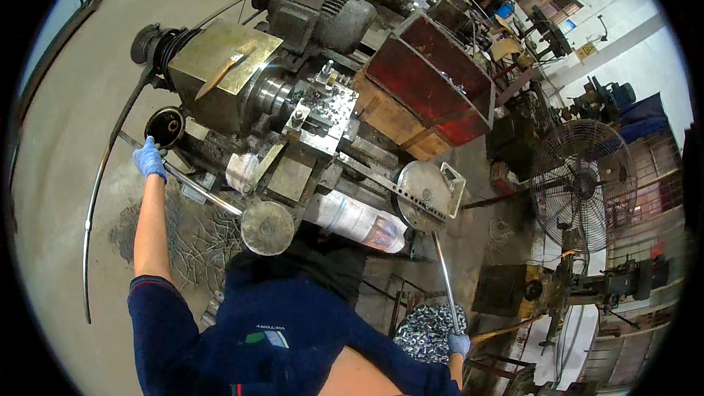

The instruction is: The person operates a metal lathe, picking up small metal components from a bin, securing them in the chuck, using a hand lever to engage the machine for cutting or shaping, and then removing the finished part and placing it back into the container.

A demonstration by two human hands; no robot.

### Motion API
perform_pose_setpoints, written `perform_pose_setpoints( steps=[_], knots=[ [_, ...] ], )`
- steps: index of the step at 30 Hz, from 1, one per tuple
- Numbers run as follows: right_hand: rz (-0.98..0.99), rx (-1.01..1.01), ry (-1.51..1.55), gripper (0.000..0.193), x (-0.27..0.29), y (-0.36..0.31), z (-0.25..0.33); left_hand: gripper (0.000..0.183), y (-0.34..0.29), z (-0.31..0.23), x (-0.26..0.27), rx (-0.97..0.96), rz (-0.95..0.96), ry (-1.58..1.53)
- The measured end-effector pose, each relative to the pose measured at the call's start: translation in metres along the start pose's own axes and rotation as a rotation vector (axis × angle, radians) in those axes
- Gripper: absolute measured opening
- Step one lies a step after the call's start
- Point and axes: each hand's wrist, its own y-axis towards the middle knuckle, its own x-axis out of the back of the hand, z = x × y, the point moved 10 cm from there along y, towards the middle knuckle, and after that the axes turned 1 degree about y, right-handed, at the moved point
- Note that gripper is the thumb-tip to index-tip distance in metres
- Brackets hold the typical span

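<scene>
My left hand (150, 159), in a blue glove, is closed around a long steel lever bar (202, 192) that runs to a round metal disc (268, 228). Just beyond that hand is a black handwheel (166, 126). At the lower right, my gloved right hand (460, 344) grips the lower end of a second steel lever bar (444, 271), which slants up to a larger round plate (424, 189). Between the two levers lies the machine, with a shiny spindle (273, 95) and a metal tool block (323, 114) strewn with dark chips.
A container of small metal parts (423, 331) sits beside my right hand. Behind the machine are a motor (315, 15) and a red bin (429, 73) on wood. A large fan (584, 185) stands at right. Metal scraps (202, 253) litter the floor at left.
</scene>
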Motion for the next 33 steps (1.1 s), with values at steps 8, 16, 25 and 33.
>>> perform_pose_setpoints(
  steps=[8, 16, 25, 33],
  knots=[
    [-0.025, -0.092, -0.036, 0.047, -0.003, -0.006, -0.005, 0.024, -0.004, -0.009, 0.003, -0.044, -0.025, 0.066],
    [-0.028, -0.083, 0.031, 0.057, 0.002, -0.018, -0.001, 0.022, -0.004, -0.007, 0.001, 0.000, -0.023, 0.029],
    [0.024, -0.158, -0.022, 0.056, 0.004, -0.031, 0.004, 0.022, -0.008, -0.013, 0.002, -0.002, -0.006, 0.030],
    [-0.020, -0.181, 0.018, 0.051, 0.014, -0.045, 0.006, 0.021, -0.013, -0.015, -0.001, 0.013, -0.026, -0.017]
  ],
)
